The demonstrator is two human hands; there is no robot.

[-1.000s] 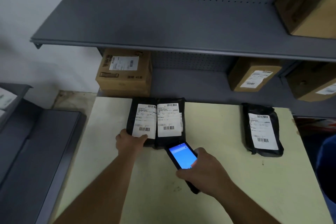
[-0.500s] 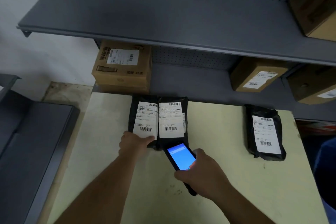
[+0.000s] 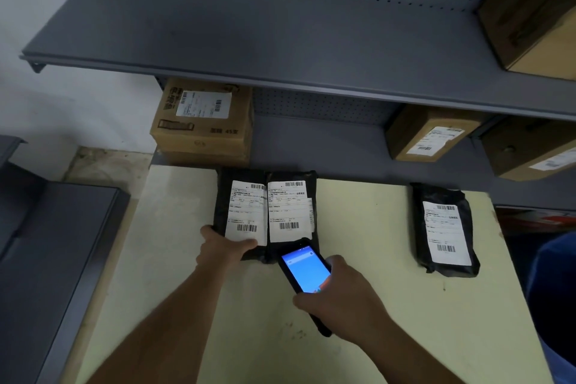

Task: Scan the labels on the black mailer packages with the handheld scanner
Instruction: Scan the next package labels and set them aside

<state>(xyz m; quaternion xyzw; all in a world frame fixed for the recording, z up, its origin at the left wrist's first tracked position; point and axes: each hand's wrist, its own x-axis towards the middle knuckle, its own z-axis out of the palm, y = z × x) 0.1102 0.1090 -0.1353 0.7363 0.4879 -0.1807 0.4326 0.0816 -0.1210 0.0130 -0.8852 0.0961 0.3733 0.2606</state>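
Observation:
Two black mailer packages lie side by side at the back of the pale yellow table (image 3: 218, 321), each with a white barcode label facing up: the left mailer (image 3: 240, 212) and the middle mailer (image 3: 291, 212). My left hand (image 3: 221, 248) grips the near edge of the left mailer, thumb on its label. My right hand (image 3: 339, 299) holds the black handheld scanner (image 3: 307, 271), its blue screen lit, its tip over the near edge of the middle mailer. A third black mailer (image 3: 444, 227) lies apart at the right.
Grey metal shelving (image 3: 280, 40) overhangs the table's far side. Cardboard boxes stand on the lower shelf: one at left (image 3: 202, 125), two at right (image 3: 427, 137). Another box sits at upper right (image 3: 536, 9). A grey unit (image 3: 46, 243) flanks the table's left.
Both hands and the scanner keep nearly the same pose over the two mailers. The view has tilted slightly; the scanner tip sits a little closer to the middle label.

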